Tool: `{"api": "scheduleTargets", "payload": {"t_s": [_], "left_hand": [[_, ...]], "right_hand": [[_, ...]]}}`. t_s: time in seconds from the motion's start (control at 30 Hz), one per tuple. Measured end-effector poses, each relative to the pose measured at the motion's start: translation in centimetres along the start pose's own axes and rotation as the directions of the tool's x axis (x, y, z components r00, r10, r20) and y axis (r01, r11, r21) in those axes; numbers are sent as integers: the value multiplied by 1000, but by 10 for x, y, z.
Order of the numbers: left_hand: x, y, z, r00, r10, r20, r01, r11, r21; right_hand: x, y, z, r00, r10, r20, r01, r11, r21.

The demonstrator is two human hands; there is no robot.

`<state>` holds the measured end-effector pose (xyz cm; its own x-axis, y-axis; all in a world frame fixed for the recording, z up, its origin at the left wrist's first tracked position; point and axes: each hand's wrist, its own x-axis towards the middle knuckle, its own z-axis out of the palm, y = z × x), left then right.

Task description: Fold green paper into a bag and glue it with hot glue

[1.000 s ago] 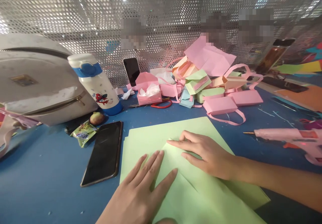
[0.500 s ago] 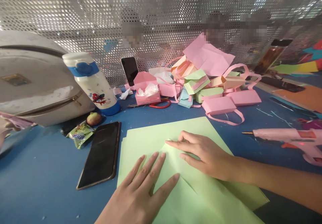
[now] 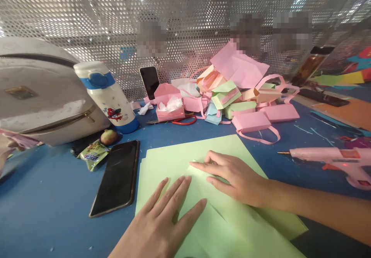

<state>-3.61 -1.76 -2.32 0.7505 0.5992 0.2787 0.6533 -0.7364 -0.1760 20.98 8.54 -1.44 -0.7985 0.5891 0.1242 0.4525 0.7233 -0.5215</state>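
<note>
Pale green paper sheets (image 3: 171, 153) lie in a stack on the blue table. On top is a green sheet (image 3: 232, 231) that is folded over, with its near part curving up off the stack. My left hand (image 3: 165, 215) rests flat on this sheet, fingers spread. To its right, my right hand (image 3: 234, 176) presses an outstretched index fingertip on the sheet's fold, thumb apart and the other fingers partly curled. Neither hand grips anything.
A dark phone (image 3: 116, 178) lies left of the paper, near a snack packet (image 3: 94, 155) and a bottle (image 3: 107, 95). Behind are red-handled scissors (image 3: 185, 120) and pink paper boxes (image 3: 251, 121). A pink glue gun (image 3: 327, 155) lies right; a bag (image 3: 43, 95) stands left.
Both hands stay in almost the same place on the green sheet. The view has shifted very slightly.
</note>
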Motion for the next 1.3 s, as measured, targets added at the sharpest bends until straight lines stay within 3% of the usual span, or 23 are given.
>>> {"api": "scheduleTargets", "payload": {"t_s": [0.3,0.57,0.8,1.0,1.13,1.3], "left_hand": [[-3,-1,1,999,-1,48,-1,1000,28],[10,-4,-14,995,31,96,-35,999,41],[26,0,-19,991,126,40,-132,963,236],[35,4,-9,982,152,-114,-107,939,327],[39,-10,-6,967,218,-130,-167,931,324],[43,-41,-8,983,181,-3,-172,939,298]], "right_hand": [[0,-2,-1,1000,7,-3,-7,1000,1],[0,-2,-1,1000,27,-17,-27,1000,-16],[2,-4,-1,999,34,-31,-34,999,-2],[3,-4,-3,998,41,-40,-40,999,17],[2,-4,-10,998,45,-50,-41,996,83],[2,-5,-19,996,47,-79,-37,992,119]]}}
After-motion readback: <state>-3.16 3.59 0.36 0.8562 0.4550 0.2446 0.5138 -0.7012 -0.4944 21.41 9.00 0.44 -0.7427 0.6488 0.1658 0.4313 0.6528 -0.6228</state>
